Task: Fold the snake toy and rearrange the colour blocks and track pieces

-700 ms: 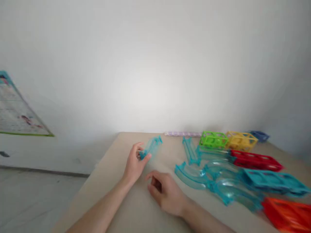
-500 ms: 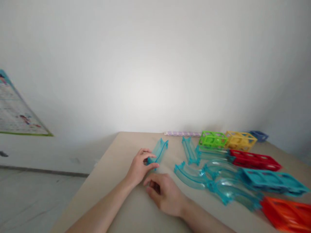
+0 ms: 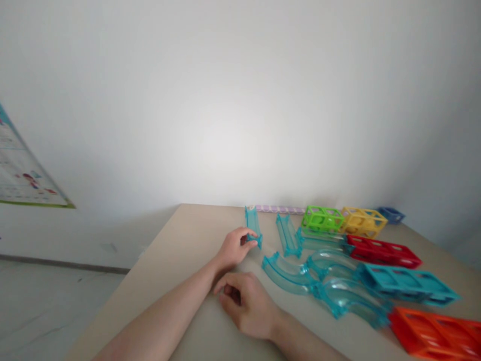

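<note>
My left hand (image 3: 235, 246) pinches the near end of a straight, see-through blue track piece (image 3: 252, 220) between thumb and fingers. That piece lies on the table (image 3: 199, 235) near its back edge, pointing away from me. Closer to me, my right hand (image 3: 250, 306) rests on the table with its fingers curled in and nothing visible in its hollow. To the right of the held piece lies another straight blue track piece (image 3: 288, 235). Curved blue track pieces (image 3: 289, 276) lie joined or touching, to the right of my right hand.
Openwork block frames stand at the right: green (image 3: 322, 219), yellow (image 3: 363, 222), dark blue (image 3: 391, 215), red (image 3: 383, 250), teal (image 3: 409, 284) and orange (image 3: 436, 331). A patterned purple strip (image 3: 280, 209) lies along the wall. A poster (image 3: 30, 170) hangs at left.
My left hand has moved forward and to the right with the track piece, which has turned from slanting to the right to pointing nearly straight back. My right hand has barely moved.
</note>
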`<action>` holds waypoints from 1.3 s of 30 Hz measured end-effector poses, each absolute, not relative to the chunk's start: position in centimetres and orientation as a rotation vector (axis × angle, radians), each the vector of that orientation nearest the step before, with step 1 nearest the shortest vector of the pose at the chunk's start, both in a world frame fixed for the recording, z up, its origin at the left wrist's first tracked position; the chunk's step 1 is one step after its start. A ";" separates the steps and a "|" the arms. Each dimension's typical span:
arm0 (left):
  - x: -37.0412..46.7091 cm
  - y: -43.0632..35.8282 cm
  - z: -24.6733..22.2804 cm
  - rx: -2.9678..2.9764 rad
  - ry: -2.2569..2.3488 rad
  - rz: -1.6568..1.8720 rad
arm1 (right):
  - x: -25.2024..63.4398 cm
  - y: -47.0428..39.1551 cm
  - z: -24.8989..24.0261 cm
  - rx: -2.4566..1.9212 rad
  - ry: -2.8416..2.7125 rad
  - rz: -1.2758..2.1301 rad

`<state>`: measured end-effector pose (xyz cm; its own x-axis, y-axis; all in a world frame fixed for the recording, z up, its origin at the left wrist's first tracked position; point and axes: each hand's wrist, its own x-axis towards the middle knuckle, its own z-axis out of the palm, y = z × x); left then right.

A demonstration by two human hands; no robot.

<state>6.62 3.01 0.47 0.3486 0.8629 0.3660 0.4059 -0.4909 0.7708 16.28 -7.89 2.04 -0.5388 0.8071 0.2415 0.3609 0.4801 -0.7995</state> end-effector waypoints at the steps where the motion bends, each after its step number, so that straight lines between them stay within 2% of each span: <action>1: 6.9 3.1 0.5 2.047 1.095 1.051 | 16.4 -8.1 2.0 -0.958 -2.108 0.950; 9: 7.2 2.5 0.7 2.093 0.947 0.994 | 16.2 -9.5 0.4 -0.915 -2.083 1.139; 26: 7.1 1.4 0.4 2.148 0.924 0.981 | 16.5 -9.9 1.3 -0.881 -2.192 0.981; 39: 5.7 1.6 -0.5 2.033 1.181 1.131 | 16.6 -9.7 1.2 -0.882 -2.246 0.939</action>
